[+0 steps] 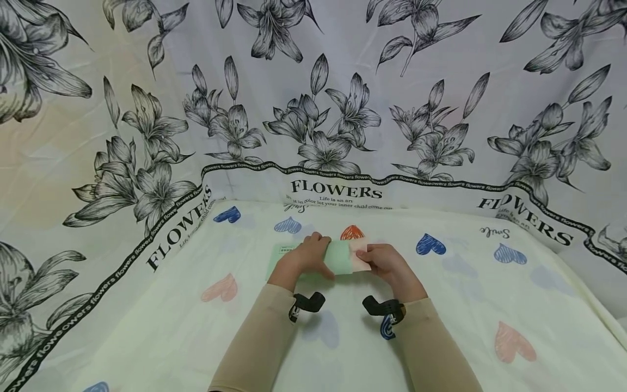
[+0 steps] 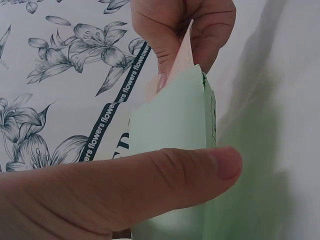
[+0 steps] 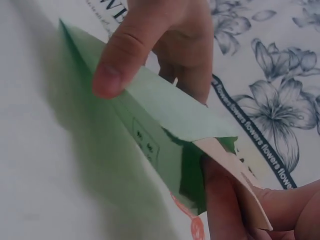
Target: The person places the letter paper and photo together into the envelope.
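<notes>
A flat pale-green paper packet (image 1: 339,258) with small printed text lies lengthwise over the cloth. My left hand (image 1: 306,257) grips it across the middle, thumb on the near edge and fingers over the far edge. From the packet's open right end sticks out a pale pink piece of paper (image 1: 360,257). My right hand (image 1: 389,265) pinches that pink paper between thumb and fingers. In the right wrist view the packet (image 3: 175,107) gapes at this end, with a fingertip of the right hand at its mouth. The pink paper's inner end is hidden inside the packet.
A white cloth (image 1: 441,326) printed with coloured hearts covers the surface. Behind and to the left hangs a white curtain (image 1: 333,71) with black lily drawings and a "flowers" border. A black camera strap (image 1: 308,302) sits on each wrist.
</notes>
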Motion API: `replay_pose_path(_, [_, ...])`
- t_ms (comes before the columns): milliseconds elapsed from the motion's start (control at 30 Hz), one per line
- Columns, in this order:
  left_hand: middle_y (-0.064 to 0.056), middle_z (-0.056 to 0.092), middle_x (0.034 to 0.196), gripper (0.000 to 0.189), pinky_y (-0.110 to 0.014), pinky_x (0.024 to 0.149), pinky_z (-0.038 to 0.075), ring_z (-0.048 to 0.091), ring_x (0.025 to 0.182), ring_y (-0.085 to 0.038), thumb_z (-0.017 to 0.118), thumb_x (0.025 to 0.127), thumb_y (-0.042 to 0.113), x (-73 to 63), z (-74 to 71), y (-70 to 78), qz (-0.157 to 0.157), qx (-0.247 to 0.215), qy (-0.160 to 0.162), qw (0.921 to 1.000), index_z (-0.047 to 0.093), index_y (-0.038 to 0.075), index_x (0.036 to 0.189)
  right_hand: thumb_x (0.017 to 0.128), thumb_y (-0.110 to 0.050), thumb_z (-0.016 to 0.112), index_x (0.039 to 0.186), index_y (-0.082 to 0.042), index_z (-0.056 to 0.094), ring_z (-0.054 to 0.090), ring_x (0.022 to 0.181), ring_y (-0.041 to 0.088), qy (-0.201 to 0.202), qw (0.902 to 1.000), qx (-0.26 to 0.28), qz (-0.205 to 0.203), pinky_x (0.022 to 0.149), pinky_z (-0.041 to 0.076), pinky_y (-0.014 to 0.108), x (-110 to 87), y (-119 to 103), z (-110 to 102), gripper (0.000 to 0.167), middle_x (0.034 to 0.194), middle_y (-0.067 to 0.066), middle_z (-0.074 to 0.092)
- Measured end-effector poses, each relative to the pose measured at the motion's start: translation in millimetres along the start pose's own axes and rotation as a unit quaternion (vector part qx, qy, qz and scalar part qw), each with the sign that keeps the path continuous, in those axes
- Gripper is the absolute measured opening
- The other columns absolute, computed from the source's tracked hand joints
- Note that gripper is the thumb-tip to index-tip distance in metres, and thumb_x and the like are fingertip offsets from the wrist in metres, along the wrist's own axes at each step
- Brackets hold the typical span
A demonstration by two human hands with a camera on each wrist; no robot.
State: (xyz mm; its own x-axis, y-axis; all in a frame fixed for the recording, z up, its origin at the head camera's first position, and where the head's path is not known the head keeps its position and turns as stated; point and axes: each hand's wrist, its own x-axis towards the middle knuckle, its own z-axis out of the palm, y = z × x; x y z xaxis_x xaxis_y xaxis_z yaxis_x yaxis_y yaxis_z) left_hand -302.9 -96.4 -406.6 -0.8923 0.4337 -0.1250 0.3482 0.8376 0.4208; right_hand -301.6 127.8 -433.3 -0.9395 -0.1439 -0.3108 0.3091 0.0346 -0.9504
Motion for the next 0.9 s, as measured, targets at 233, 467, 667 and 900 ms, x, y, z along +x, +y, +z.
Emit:
replay_pose_path(233, [-0.017,0.044,0.143,0.103,-0.048,0.106,0.042,0.045,0.126,-0.032,0.094,0.072,0.041,0.3,-2.0,-3.8,0.008,0.000,0.007,0.9999,0.042,0.004,0.153,0.098,-0.008,0.069,0.129,0.010,0.063,0.065,0.078,0.014,0.016,0.9996,-0.022,-0.009,0.069,0.055,0.026,-3.3,-4.2,4.3,0.036,0.095,0.007,0.070])
replay_pose_path(467, [-0.016,0.043,0.144,0.105,-0.049,0.106,0.042,0.044,0.129,-0.032,0.094,0.071,0.042,0.6,-0.5,-4.9,0.011,-0.013,-0.001,0.9999,0.041,0.007,0.155,0.097,-0.007,0.068,0.130,0.013,0.061,0.069,0.080,0.015,-0.003,0.9994,-0.033,-0.011,0.071,0.057,0.029,-7.0,-6.2,7.9,0.039,0.100,0.011,0.071])
replay_pose_path(667, [-0.016,0.044,0.143,0.104,-0.049,0.106,0.042,0.044,0.126,-0.031,0.094,0.072,0.041,0.7,1.4,-3.2,0.009,-0.013,0.009,0.9998,0.041,0.008,0.155,0.096,-0.001,0.066,0.132,0.016,0.057,0.068,0.078,0.016,0.012,0.9997,-0.023,-0.001,0.069,0.057,0.028,-9.6,-9.9,4.1,0.041,0.101,0.013,0.069])
replay_pose_path(900, [-0.017,0.042,0.145,0.106,-0.050,0.107,0.041,0.043,0.128,-0.033,0.094,0.071,0.042,2.7,0.4,-2.8,0.014,-0.010,0.021,0.9996,0.039,0.007,0.155,0.098,0.002,0.063,0.139,0.014,0.050,0.066,0.085,0.017,0.017,0.9993,0.034,0.005,0.073,0.056,0.027,-8.3,-9.4,-12.4,0.044,0.105,0.012,0.065])
